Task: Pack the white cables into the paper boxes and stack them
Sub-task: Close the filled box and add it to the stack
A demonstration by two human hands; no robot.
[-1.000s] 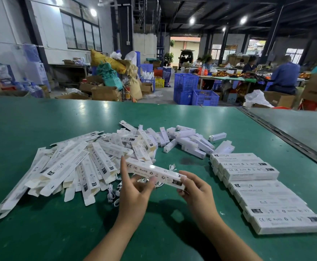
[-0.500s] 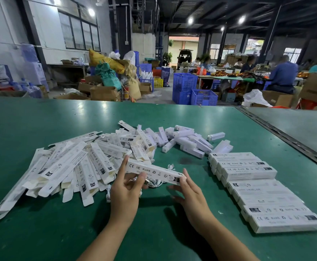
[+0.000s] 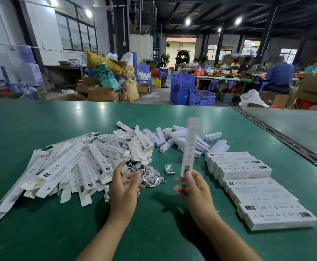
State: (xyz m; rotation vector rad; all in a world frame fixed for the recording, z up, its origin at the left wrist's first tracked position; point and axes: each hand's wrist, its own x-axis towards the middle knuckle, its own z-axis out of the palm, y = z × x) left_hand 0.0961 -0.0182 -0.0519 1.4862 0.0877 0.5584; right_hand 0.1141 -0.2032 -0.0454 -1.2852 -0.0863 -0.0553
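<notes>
Paper box [image 3: 188, 147] stands upright, pinched by fingers [image 3: 191, 176] of right hand [image 3: 194, 191].

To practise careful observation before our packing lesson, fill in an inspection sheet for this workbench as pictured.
Surface: green table, glossy.
Job's things: flat paper boxes heaped left; packed boxes in rows right; upright box held, blurred.
Clutter: small white boxes scattered at the back.
Hands: right hand pinches the upright box's lower end; left hand open, by the cables.
Cables: white cables loose in a central heap.
Surroundings: blue crates, cardboard cartons, people at a far table.
</notes>
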